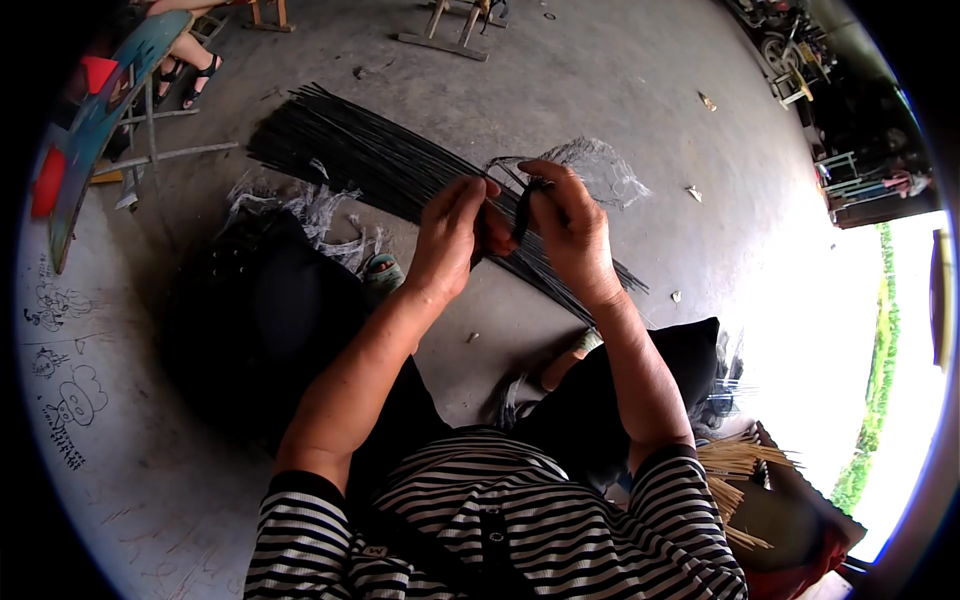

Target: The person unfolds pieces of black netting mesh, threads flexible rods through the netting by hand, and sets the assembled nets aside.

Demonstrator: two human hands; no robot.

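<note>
My left hand (447, 238) and my right hand (575, 235) are raised close together in front of my knees. A thin black strip (522, 212) bends between them. My right thumb and fingers pinch its upper part. The fingers of my left hand are curled and partly in shadow, closed on the strip's lower part. Below the hands, a bundle of long thin black strips (350, 140) lies spread on the concrete floor, running from upper left to lower right. Part of the bundle is hidden behind my hands.
Crumpled clear plastic (600, 170) lies beyond my right hand, and more torn plastic (310, 215) near my left knee. At lower right is a box with pale sticks (740, 460). A person's sandalled feet (200, 80) show at upper left, near a wooden stand (445, 45).
</note>
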